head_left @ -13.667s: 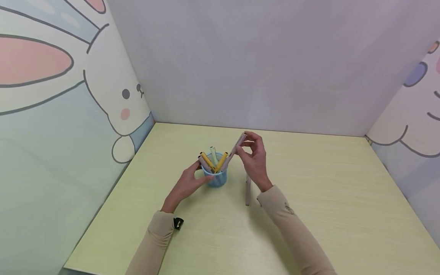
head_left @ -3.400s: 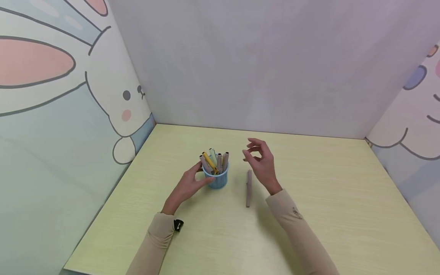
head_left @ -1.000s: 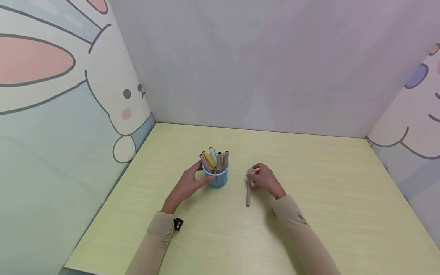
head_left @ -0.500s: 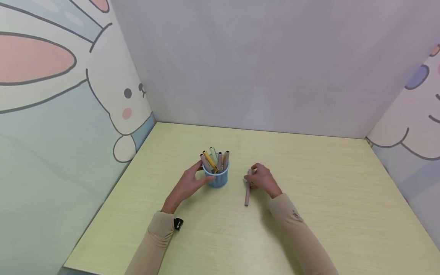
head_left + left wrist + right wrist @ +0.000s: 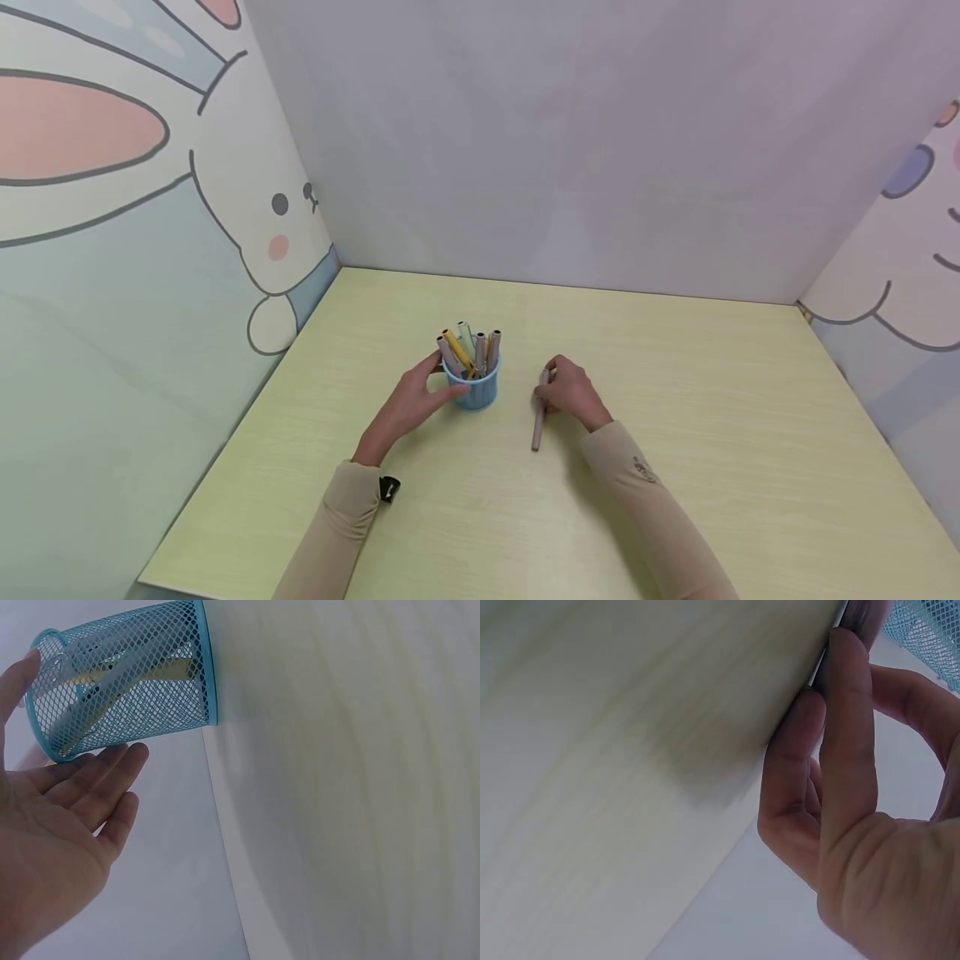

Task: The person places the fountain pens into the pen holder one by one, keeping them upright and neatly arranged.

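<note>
At the centre of the head view, a person's left hand (image 5: 408,406) cups a blue mesh pen cup (image 5: 472,390), thumb at the rim and straight fingers against its side. The cup stands upright on the pale yellow-green table (image 5: 712,450), filled with yellow, grey and pale green pens (image 5: 467,350). Just right of it, the right hand (image 5: 573,393) curls its fingers round the upper end of a grey-brown pen (image 5: 537,427), whose lower end points toward the bottom of the frame near the tabletop.
</note>
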`<state>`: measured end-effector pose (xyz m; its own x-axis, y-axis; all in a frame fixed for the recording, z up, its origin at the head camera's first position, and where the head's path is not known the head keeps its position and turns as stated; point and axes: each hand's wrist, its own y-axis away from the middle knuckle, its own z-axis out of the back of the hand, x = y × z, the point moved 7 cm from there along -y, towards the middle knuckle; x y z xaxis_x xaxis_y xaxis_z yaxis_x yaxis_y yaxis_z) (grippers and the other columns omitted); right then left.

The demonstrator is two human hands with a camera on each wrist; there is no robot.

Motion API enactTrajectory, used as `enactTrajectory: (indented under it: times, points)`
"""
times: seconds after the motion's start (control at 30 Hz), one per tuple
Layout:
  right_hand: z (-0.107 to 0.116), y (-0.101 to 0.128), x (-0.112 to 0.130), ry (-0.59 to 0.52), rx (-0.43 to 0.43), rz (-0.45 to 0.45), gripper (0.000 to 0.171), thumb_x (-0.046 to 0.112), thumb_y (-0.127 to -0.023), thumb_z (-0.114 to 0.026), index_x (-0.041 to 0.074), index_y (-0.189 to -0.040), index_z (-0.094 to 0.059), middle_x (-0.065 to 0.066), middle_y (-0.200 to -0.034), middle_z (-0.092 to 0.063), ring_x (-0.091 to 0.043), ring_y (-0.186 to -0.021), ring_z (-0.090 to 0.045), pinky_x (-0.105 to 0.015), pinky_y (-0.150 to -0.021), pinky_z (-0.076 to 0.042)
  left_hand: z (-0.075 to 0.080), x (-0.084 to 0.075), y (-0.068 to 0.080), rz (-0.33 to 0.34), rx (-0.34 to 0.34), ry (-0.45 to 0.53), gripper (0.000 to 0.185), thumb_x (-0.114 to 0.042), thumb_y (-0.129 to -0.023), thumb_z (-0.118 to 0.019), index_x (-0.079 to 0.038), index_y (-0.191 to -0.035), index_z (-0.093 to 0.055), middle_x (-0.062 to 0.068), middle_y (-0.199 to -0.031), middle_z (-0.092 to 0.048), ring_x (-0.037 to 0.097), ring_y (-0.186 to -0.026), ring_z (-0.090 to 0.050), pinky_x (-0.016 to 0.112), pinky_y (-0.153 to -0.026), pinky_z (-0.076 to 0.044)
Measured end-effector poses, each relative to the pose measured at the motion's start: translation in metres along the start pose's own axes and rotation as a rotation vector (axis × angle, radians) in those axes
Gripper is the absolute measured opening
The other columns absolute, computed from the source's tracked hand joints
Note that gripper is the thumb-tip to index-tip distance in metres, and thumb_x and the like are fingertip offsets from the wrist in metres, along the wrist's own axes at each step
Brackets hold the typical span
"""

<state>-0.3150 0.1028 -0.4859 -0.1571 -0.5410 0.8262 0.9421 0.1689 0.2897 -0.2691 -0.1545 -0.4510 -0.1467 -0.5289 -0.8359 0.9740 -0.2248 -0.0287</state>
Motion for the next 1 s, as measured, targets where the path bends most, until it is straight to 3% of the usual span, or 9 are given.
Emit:
enactTrajectory:
  times: [0.7,1.0]
  points:
    - [0.0033,-0.0022,-0.0013,0.085,-0.009,0.014,0.028,0.003,-0.090,-0.070,-0.003,-0.110,-0.051,-0.017,-0.086,-0.065,-0.018,-0.059,-0.066,-0.031,-0.058,-0.057,-0.0015,-0.0015,0.0006,-0.002,-0.005,-0.003,0.088,-0.047,-0.097,-0.072,-0.008,-0.163,-0.029,0.012,-0.158,-0.045,0.035,-0.142,-0.046,0.059,-0.112,-0.037]
    - [0.0024,-0.0009,-0.0013,0.073,-0.015,0.022,0.027,0.002,-0.090,-0.070,-0.003,-0.108,-0.051,-0.018,-0.085,-0.064,-0.020,-0.060,-0.066,-0.032,-0.057,-0.058,-0.0024,-0.0013,0.0002,-0.003,-0.002,-0.004,0.088,-0.046,-0.097,-0.072,-0.008,-0.163,-0.029,0.011,-0.159,-0.044,0.034,-0.140,-0.048,0.059,-0.111,-0.039]
